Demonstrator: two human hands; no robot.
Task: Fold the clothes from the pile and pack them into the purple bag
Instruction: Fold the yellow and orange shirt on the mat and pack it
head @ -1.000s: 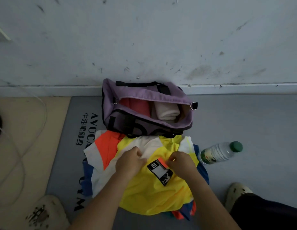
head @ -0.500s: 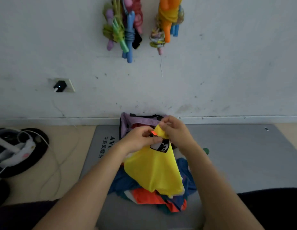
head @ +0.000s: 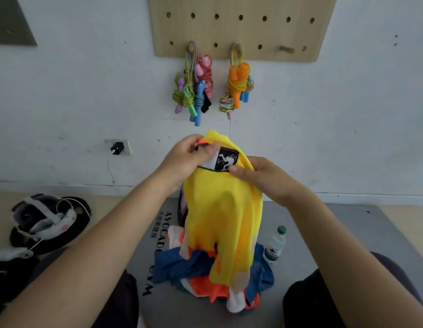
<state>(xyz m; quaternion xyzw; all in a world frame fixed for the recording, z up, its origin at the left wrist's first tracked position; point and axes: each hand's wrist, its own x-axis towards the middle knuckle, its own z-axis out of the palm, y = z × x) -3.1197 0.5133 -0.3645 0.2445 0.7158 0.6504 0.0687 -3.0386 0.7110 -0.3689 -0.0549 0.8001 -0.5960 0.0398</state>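
Observation:
A yellow garment (head: 223, 216) with a black-and-white label hangs in front of me, lifted above the floor. My left hand (head: 182, 159) pinches its top edge by the label, and my right hand (head: 262, 176) grips the same edge just to the right. Below it lies the pile of clothes (head: 203, 275), blue, orange and white, on the grey mat (head: 324, 235). The purple bag (head: 181, 204) shows only as a thin strip behind the garment; the rest is hidden.
A water bottle (head: 275, 245) with a green cap stands right of the pile. Skipping ropes (head: 194, 91) hang from a wooden pegboard (head: 241, 27) on the wall. A headset and cable (head: 42, 218) lie on the floor at left. My knees frame the mat.
Both hands have lifted the yellow garment off the pile and raised it higher. The view has tilted up, so the wall and pegboard now show and the bag is covered.

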